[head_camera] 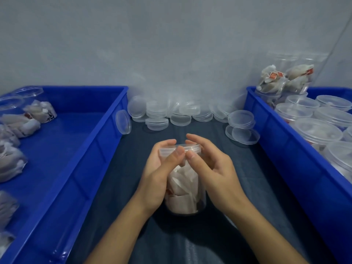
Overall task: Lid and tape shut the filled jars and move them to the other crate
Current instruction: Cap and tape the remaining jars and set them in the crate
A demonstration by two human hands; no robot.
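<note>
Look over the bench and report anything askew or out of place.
One clear lid stands on edge, leaning against the left blue crate, while the other spare lids lie piled by the wall. Nothing looks spilled or damaged.

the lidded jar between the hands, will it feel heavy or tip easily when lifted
Probably light: the clear plastic jar holds only papery sachets. It stands taller than wide, so a sideways push might tip it. Its smooth wall may be slippery; the left hand and right hand cup it near the lid.
</note>
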